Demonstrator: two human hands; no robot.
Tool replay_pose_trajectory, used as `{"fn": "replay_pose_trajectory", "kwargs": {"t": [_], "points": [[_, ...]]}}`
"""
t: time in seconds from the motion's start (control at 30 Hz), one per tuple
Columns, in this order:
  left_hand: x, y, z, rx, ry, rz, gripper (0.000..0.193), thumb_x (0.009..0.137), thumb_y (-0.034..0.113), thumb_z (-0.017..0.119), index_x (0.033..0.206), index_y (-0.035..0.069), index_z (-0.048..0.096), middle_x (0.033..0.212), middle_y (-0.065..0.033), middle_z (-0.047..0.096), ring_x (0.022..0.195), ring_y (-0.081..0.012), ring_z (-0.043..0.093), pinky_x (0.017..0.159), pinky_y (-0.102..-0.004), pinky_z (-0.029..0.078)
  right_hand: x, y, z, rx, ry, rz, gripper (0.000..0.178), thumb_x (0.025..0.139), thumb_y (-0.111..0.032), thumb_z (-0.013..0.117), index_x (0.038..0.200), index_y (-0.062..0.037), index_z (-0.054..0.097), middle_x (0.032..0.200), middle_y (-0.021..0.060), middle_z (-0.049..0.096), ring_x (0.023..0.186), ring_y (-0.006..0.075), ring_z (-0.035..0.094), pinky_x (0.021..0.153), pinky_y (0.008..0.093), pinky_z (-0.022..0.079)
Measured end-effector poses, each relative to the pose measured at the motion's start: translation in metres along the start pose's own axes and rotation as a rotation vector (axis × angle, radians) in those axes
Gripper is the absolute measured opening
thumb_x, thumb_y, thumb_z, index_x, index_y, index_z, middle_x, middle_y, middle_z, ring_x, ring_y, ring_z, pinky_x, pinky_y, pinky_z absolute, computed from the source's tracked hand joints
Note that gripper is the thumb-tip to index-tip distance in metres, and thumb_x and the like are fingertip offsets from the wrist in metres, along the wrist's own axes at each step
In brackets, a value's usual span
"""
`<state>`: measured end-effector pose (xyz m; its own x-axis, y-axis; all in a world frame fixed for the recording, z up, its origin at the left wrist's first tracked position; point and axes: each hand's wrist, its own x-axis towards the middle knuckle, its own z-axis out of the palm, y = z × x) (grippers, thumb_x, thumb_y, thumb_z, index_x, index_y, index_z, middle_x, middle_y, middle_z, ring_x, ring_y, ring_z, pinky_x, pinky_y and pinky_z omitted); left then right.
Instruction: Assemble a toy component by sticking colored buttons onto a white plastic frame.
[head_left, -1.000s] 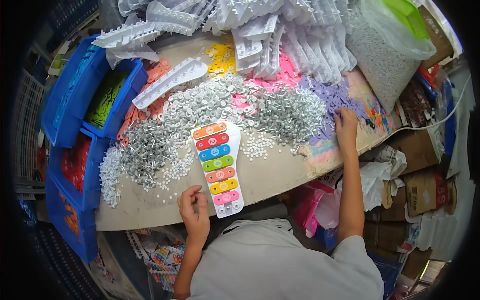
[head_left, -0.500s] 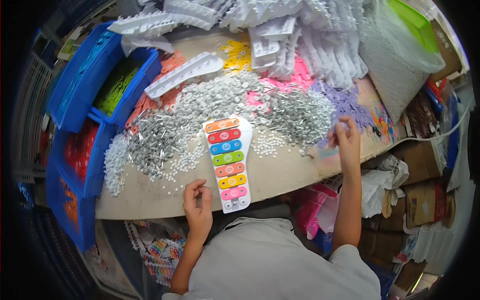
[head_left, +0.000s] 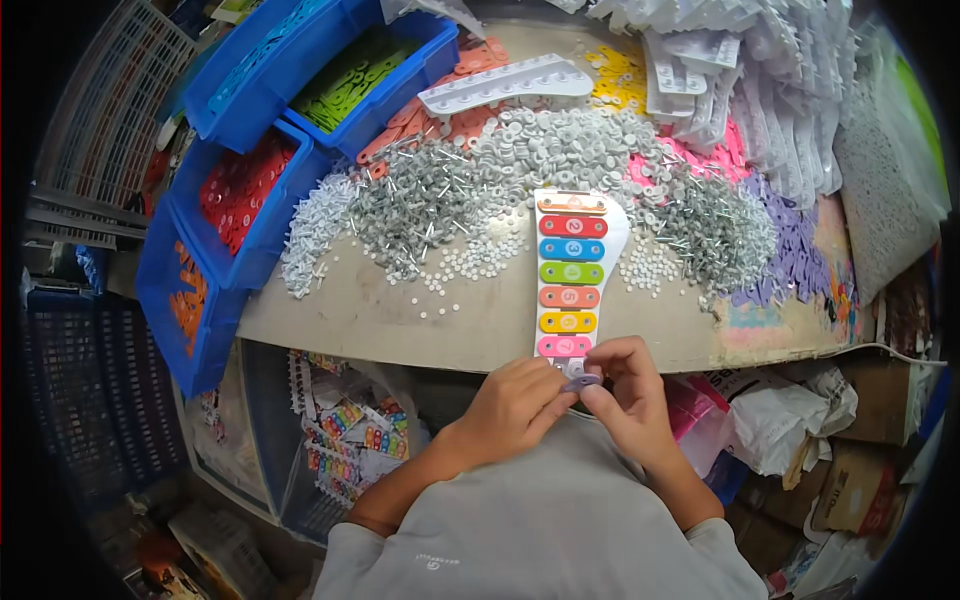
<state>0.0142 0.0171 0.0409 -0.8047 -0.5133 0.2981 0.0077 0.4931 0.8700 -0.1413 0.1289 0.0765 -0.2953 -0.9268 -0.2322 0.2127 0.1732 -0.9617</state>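
A white toy xylophone (head_left: 612,240) lies at the table's front edge, its wide end away from me. Colored bars run down it, from orange at the far end to pink (head_left: 565,346) at the near end. Just off the near end, a small purple bar (head_left: 583,382) is held between my hands. My right hand (head_left: 632,400) pinches it between thumb and fingers. From the other side, my left hand (head_left: 515,408) has its fingertips closed at the bar's left end. The xylophone's near tip is partly hidden by my fingers.
Heaps of grey-white caps (head_left: 560,140), metal pins (head_left: 415,205) and purple bars (head_left: 790,240) cover the table. Blue bins (head_left: 215,262) with colored bars stand at left. White xylophone bases (head_left: 800,110) are stacked at back right. A box of finished xylophones (head_left: 350,430) sits below left.
My right hand has come from near the purple heap to the xylophone's near end, where a purple bar now shows. My left hand has moved in to meet it. The whole view has shifted.
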Motion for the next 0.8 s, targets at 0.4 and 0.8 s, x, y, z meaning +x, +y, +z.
{"fn": "replay_pose_trajectory", "kwargs": {"t": [0.4, 0.8], "points": [[-0.008, -0.011, -0.012, 0.136, -0.008, -0.219, 0.014, 0.087, 0.013, 0.071, 0.078, 0.004, 0.064, 0.067, -0.0085, 0.056, 0.067, -0.0281, 0.053, 0.066, -0.0410, 0.042, 0.006, -0.002, -0.004, -0.541, -0.012, 0.105, 0.012, 0.095, -0.005, 0.063, 0.088, 0.0023, 0.057, 0.066, 0.0006, 0.060, 0.061, 0.0057, 0.054, 0.056, 0.0227, 0.043], [-0.009, -0.024, -0.005, 0.317, 0.057, -0.230, 0.029, 0.085, 0.021, 0.076, 0.069, 0.008, 0.055, 0.066, -0.0028, 0.052, 0.070, -0.0243, 0.048, 0.070, -0.0387, 0.034, 0.007, 0.013, 0.002, -0.741, 0.163, 0.056, 0.021, 0.096, -0.010, 0.066, 0.082, 0.0014, 0.056, 0.060, 0.0024, 0.056, 0.058, 0.0059, 0.054, 0.054, 0.0231, 0.042]]}}
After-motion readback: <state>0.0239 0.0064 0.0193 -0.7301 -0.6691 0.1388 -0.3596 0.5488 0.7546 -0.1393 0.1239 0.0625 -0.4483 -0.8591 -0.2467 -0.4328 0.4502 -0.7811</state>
